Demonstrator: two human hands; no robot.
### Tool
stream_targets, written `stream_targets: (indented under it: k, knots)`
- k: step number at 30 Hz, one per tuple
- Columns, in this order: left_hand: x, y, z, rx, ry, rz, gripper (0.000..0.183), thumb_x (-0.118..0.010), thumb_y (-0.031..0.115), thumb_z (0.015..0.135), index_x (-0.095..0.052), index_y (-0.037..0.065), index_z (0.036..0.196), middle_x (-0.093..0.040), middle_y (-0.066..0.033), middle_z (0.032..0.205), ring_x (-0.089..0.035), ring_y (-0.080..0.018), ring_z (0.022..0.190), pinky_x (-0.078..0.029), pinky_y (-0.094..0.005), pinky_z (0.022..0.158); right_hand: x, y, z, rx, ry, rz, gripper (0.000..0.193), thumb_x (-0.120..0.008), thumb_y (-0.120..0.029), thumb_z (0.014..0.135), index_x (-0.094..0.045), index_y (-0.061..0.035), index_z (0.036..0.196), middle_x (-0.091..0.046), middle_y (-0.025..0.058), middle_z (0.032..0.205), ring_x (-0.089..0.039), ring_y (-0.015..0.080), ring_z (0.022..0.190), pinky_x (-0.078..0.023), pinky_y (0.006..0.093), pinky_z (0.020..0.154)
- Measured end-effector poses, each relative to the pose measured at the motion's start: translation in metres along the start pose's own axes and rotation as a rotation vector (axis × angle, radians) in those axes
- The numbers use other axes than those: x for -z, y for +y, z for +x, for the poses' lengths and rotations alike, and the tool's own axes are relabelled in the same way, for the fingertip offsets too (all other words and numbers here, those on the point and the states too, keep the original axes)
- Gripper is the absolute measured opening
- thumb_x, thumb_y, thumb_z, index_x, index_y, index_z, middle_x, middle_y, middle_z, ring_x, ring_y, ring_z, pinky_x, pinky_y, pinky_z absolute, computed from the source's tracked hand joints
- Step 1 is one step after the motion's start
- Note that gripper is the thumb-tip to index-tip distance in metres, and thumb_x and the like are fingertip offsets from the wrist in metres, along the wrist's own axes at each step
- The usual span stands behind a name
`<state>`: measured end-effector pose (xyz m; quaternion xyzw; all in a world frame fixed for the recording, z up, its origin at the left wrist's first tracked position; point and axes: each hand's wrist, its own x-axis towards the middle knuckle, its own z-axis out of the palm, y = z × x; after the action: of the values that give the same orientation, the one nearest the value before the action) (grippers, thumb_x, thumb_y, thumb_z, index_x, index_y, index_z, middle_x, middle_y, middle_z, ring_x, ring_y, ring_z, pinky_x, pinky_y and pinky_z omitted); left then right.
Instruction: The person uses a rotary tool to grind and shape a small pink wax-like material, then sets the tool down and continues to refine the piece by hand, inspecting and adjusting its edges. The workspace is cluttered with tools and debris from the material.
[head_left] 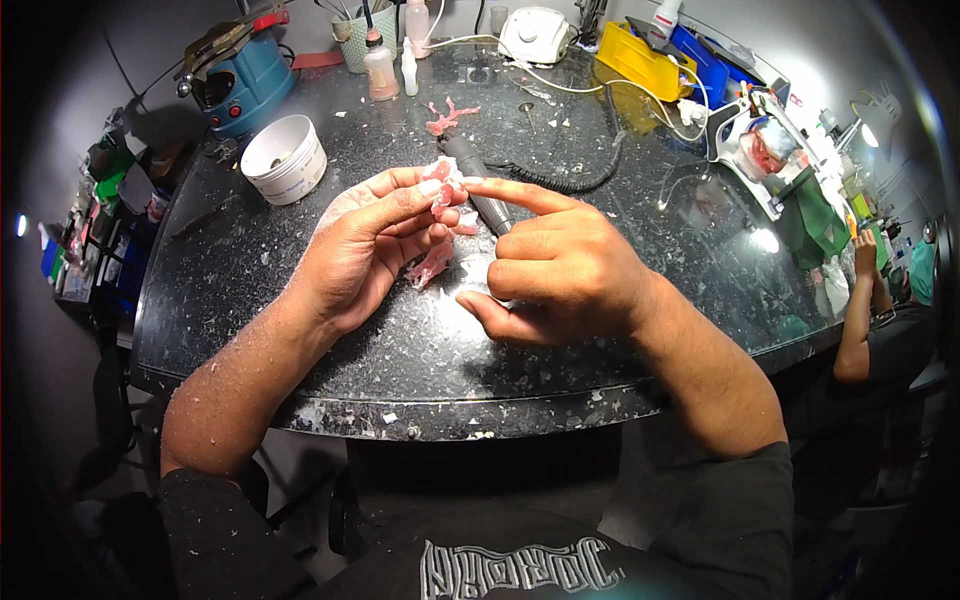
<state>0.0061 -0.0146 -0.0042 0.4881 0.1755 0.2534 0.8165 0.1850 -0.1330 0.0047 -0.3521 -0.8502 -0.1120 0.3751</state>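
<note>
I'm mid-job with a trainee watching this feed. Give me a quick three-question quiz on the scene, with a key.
1. Multiple choice: what does the left hand pinch between thumb and fingers?
A) a glass bottle
B) a small pink piece
C) a paintbrush
2. True or false: the white tub stands to the left of the yellow bin.
3. Fill in the blank: the right hand stretches its ____ finger out to the small pink piece.

Key: 1 B; 2 true; 3 index.
</note>
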Motion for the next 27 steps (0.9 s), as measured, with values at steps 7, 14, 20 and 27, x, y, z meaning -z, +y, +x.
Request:
stream_targets:
  k: [7,14,20,27]
  knots:
    - [-0.0004,0.001,-0.0002,0.009,-0.007,-0.002,0.033,-0.063,0.012,0.092,-0.053,-0.002,0.121,-0.064,-0.0114,0.108,-0.064,-0.0142,0.093,-0.054,-0.027,0.087,-0.0004,0.0003,-0.0002,-0.002,0.002,-0.004,0.026,-0.075,-0.012,0.074,-0.055,-0.0107,0.058,-0.052,0.0019,0.052,-0.06,0.0178,0.054,-0.052,0.0416,0.098]
    - [0.0005,0.0001,0.0005,0.007,-0.009,0.005,0.034,-0.062,0.013,0.093,-0.053,-0.002,0.122,-0.064,-0.0118,0.108,-0.064,-0.0145,0.095,-0.053,-0.0269,0.089,0.0001,-0.0001,0.0,-0.005,0.01,0.002,0.025,-0.075,-0.012,0.074,-0.055,-0.0108,0.058,-0.052,0.001,0.053,-0.06,0.0176,0.054,-0.052,0.0414,0.099]
    - [-0.0015,0.0021,-0.001,0.022,-0.029,0.001,0.038,-0.061,0.011,0.092,-0.054,-0.004,0.126,-0.064,-0.0112,0.107,-0.062,-0.0121,0.093,-0.052,-0.0278,0.091,-0.0002,0.0022,-0.0017,-0.031,0.009,0.007,0.025,-0.075,-0.012,0.074,-0.055,-0.0109,0.058,-0.052,0.0011,0.053,-0.06,0.0176,0.054,-0.051,0.0418,0.099]
    - [-0.0024,0.0018,-0.002,0.031,-0.043,0.006,0.038,-0.061,0.01,0.092,-0.054,-0.004,0.127,-0.064,-0.0111,0.107,-0.063,-0.013,0.093,-0.051,-0.0291,0.092,0.0007,0.0014,-0.0017,-0.035,0.034,0.019,0.028,-0.075,-0.012,0.074,-0.053,-0.011,0.057,-0.051,0.002,0.053,-0.06,0.0177,0.054,-0.05,0.0427,0.101]
